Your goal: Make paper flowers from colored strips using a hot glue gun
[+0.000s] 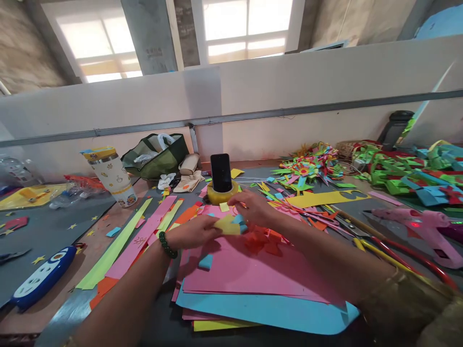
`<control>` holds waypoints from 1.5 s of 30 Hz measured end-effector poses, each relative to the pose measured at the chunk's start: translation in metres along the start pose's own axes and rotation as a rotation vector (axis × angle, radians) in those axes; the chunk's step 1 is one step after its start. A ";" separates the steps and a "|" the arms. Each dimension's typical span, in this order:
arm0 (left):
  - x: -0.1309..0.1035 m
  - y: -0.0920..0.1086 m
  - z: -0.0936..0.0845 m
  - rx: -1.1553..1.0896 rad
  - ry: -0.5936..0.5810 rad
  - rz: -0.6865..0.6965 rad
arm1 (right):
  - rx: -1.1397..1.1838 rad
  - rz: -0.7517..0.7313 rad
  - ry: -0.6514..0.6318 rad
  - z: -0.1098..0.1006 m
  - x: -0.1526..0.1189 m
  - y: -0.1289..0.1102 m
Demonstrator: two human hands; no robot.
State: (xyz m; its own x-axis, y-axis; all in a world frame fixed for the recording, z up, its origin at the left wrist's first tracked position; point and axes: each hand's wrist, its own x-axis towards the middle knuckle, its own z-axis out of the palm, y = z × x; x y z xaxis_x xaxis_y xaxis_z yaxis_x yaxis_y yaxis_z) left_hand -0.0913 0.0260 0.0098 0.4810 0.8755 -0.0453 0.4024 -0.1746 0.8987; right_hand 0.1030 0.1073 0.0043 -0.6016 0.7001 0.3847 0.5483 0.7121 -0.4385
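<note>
Left hand (198, 231) pinches yellow paper (227, 226), likely steadying it; right hand (255, 207) close by, grip unclear. Tape roll (216, 194) apparently props phone (221, 172) upright.

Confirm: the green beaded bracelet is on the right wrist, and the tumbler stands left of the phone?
Not quite: the head view shows the green beaded bracelet on the left wrist. The tumbler does stand left of the phone.

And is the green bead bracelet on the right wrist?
No, the green bead bracelet is on the wrist of the left hand, while that of the right hand is bare.
</note>
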 end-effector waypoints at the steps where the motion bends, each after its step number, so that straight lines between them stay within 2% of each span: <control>1: 0.000 -0.001 -0.005 -0.014 0.041 -0.003 | 0.019 0.008 0.005 -0.002 0.001 0.000; 4: -0.002 -0.003 -0.019 -0.097 0.115 -0.008 | 0.117 0.017 0.012 -0.009 0.002 -0.002; 7: -0.005 0.000 -0.024 -0.213 0.113 -0.018 | 0.257 0.006 -0.002 -0.015 0.001 -0.012; 15: -0.004 0.005 0.002 -0.501 -0.065 -0.062 | 0.519 -0.028 -0.064 -0.016 -0.014 -0.041; 19: -0.003 0.004 0.004 -0.491 -0.101 -0.050 | 0.571 0.054 -0.047 -0.028 -0.017 -0.048; 22: -0.005 0.006 -0.002 -0.439 -0.045 -0.034 | 0.609 0.180 -0.021 -0.049 -0.019 -0.045; 24: -0.008 0.011 -0.005 -0.419 0.078 0.015 | 0.655 0.259 0.000 -0.064 -0.025 -0.040; 27: -0.016 0.023 0.004 -0.239 0.367 0.182 | 0.810 0.398 0.055 -0.079 -0.045 -0.033; 29: -0.022 0.030 0.020 0.122 0.529 0.375 | 0.905 0.481 0.059 -0.078 -0.064 -0.034; 32: -0.029 0.032 0.049 0.598 0.410 0.622 | 0.964 0.530 -0.009 -0.062 -0.094 -0.042; 34: -0.031 0.030 0.065 0.799 0.296 0.729 | 0.985 0.525 -0.076 -0.050 -0.111 -0.049; 36: -0.030 0.028 0.075 0.924 0.247 0.784 | 0.940 0.508 -0.107 -0.045 -0.125 -0.053; 38: -0.028 0.027 0.080 1.031 0.237 0.798 | 0.783 0.464 -0.053 -0.051 -0.139 -0.051; 41: -0.024 0.026 0.084 1.175 0.169 0.768 | 0.456 0.443 0.192 -0.078 -0.165 -0.032; 43: -0.022 0.025 0.086 1.196 0.069 0.724 | 0.210 0.563 0.423 -0.099 -0.189 -0.013; 45: -0.021 0.023 0.087 1.169 -0.055 0.669 | -0.054 0.761 0.628 -0.118 -0.216 0.007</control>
State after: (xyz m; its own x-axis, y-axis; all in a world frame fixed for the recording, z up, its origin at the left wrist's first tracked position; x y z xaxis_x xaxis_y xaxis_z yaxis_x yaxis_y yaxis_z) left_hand -0.0241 -0.0356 -0.0066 0.8638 0.4580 0.2098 0.4900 -0.8606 -0.1387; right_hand 0.3053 -0.0328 0.0145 0.3315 0.8618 0.3840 0.6963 0.0512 -0.7160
